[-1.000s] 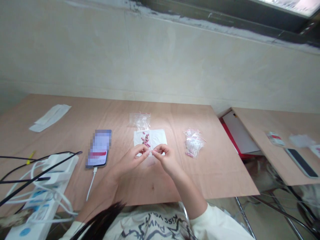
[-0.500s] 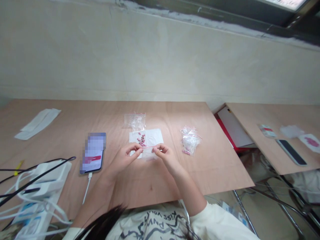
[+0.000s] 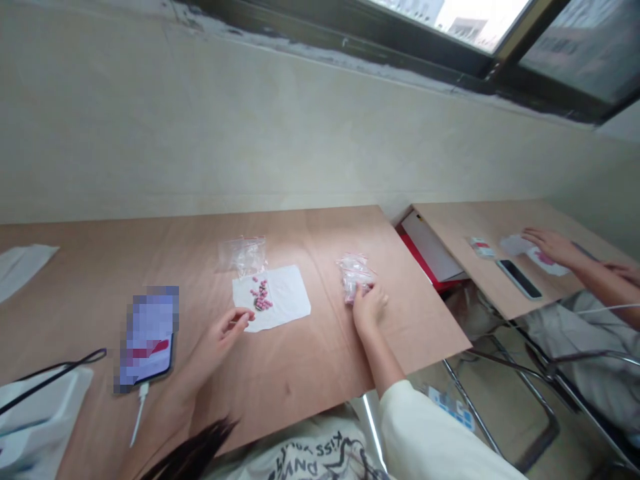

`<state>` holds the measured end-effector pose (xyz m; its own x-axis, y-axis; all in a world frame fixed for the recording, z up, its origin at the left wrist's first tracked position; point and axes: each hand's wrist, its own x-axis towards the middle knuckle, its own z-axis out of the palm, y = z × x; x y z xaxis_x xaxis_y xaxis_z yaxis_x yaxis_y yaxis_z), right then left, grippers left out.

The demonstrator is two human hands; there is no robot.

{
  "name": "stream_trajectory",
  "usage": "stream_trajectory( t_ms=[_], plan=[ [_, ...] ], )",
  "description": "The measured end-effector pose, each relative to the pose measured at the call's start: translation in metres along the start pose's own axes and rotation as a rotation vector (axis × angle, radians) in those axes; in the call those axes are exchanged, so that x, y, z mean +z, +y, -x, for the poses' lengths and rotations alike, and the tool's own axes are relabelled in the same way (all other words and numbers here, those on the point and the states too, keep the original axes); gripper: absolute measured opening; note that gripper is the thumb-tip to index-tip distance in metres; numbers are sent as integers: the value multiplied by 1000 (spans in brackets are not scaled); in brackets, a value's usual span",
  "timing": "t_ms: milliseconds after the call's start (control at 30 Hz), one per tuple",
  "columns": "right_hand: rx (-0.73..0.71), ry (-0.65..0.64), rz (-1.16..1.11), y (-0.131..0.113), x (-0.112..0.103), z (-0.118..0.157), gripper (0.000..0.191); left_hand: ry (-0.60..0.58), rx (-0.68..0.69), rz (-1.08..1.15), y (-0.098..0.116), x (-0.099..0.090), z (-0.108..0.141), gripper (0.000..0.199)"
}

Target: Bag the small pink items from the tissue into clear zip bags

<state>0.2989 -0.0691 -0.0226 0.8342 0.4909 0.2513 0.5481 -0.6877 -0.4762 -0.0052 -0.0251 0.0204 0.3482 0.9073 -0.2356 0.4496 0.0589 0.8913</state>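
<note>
My right hand [image 3: 369, 308] is over a pile of small clear zip bags [image 3: 353, 267] on the right of the table, fingers curled onto the nearest one, with pink showing beside the fingertips. A white sheet [image 3: 287, 293] lies between my hands. Loose pink beads or bead-like pieces [image 3: 261, 297], some darker, are clustered on its left half. My left hand [image 3: 227, 330] hovers by the sheet's lower left edge, fingers loosely bent and slightly apart, with nothing visible in them. More clear zip bags [image 3: 247, 255] lie just behind the sheet.
A phone [image 3: 150, 337] on a white cable lies to the left, near a white power strip [image 3: 45, 413]. White paper strips [image 3: 25, 267] are at the far left. On a neighbouring table, another person's hand [image 3: 555, 247] rests by a phone [image 3: 519, 279] and a white sheet.
My hands have parted from the red-edged zip bag held between them over the sheet. My right hand has moved right onto the bag pile. The view has turned right, bringing another person's arms in.
</note>
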Motion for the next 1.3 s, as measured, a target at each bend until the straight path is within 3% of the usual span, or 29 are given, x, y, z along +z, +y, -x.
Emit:
stream_trajectory(
  t_ms=[100,200,333,400,567,767,900,1067,1167,1300],
  plan=[
    [-37,38,86,3,11,-4,32,-1,-14,1,-7,-1,2,36],
    [-67,49,75,4,8,-6,31,-11,-40,9,-11,-2,4,37],
    [-126,104,-42,-2,-5,3,27,0,-1,4,-14,-7,6,35],
    [-219,49,-160,-14,-8,16,22,16,24,-3,-16,-10,7,32],
    [-510,-415,-412,-78,12,56,13,46,15,1,-20,-13,7,29],
    [-766,-597,-295,-172,47,73,33,54,17,-9,-31,-15,5,25],
    [-706,-578,-82,-202,70,77,34,63,19,-9,-33,-15,2,24],
    [-623,-570,-43,-201,88,72,18,67,27,-7,-31,-15,-1,24],
    [-604,-583,-127,-195,85,66,20,78,33,-13,-30,-17,-2,23],
    [-522,-476,-268,-188,67,58,25,77,30,10,-31,-20,-3,24]
  ],
)
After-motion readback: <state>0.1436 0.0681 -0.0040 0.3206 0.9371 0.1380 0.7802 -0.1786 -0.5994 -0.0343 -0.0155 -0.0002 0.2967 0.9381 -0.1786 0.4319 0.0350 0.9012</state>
